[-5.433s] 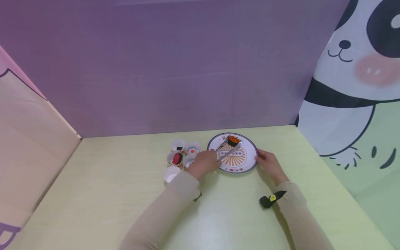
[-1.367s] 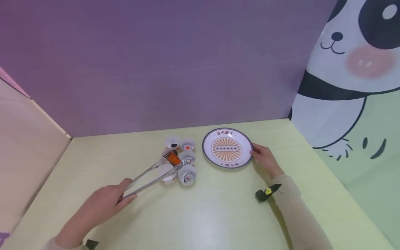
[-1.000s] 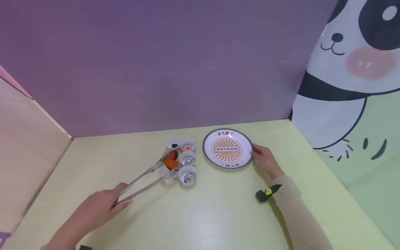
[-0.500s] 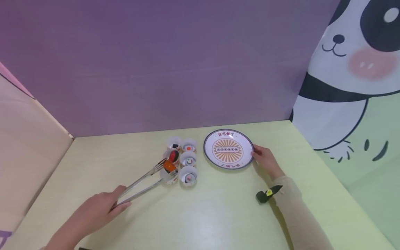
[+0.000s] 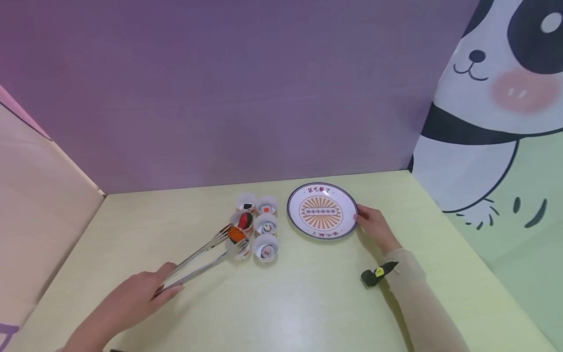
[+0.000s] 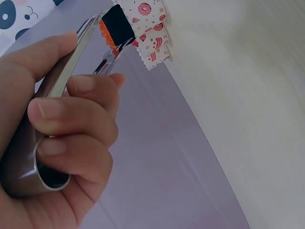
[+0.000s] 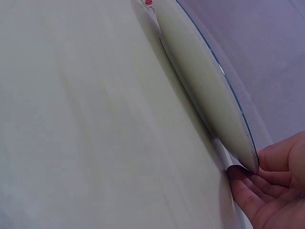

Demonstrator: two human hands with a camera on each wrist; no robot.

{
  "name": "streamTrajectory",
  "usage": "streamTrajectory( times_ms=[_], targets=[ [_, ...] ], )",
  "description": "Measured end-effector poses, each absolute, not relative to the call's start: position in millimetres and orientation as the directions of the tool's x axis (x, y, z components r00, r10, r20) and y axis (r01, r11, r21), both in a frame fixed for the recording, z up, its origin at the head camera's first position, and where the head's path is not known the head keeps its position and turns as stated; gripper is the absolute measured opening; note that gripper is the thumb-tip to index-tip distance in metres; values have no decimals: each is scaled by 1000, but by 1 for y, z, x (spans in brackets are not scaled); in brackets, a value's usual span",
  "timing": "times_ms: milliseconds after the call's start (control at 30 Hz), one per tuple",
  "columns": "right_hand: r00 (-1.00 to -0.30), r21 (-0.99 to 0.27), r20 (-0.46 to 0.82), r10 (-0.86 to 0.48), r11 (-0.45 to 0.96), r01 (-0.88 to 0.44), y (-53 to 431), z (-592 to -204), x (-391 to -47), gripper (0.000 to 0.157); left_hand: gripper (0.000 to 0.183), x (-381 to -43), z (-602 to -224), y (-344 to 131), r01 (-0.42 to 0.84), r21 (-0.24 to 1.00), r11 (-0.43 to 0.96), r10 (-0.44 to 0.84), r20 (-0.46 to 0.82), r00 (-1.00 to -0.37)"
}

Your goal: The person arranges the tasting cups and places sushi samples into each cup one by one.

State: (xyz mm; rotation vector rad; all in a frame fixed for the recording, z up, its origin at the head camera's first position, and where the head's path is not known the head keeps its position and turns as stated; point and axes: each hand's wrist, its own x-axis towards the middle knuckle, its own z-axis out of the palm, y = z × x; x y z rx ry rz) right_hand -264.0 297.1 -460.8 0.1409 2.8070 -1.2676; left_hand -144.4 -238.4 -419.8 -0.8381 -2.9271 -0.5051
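Note:
My left hand (image 5: 136,297) holds metal tongs (image 5: 217,238), its fingers curled round the handle in the left wrist view. Between the tong tips is an orange-topped sushi piece (image 5: 236,234) with a black wrap, over the front-left paper cup (image 5: 243,254). Whether it touches that cup I cannot tell. My right hand (image 5: 376,228) pinches the right rim of a white plate (image 5: 347,216) with a dark edge and orange print. From below, the right wrist view shows the plate's underside (image 7: 200,81) and the thumb and fingers at its edge.
Several paper cups stand in two close columns left of the plate. One holds a red-topped piece (image 5: 245,221); a roll lies in the front-right cup (image 5: 267,252). A purple backdrop (image 5: 264,98) rises behind the pale table (image 5: 308,303).
The tongs have carried the orange-topped sushi piece from the plate leftward to the cups, then slightly down toward the front-left one. My right hand stays on the plate's rim.

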Motion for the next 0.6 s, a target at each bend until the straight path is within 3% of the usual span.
streamTrajectory(
  times_ms=[600],
  targets=[
    [-993,-743,-91,75,659,118,296,-461,-264,46,29,-146,-421,-239,505,350,788,515,73,-854]
  ],
)
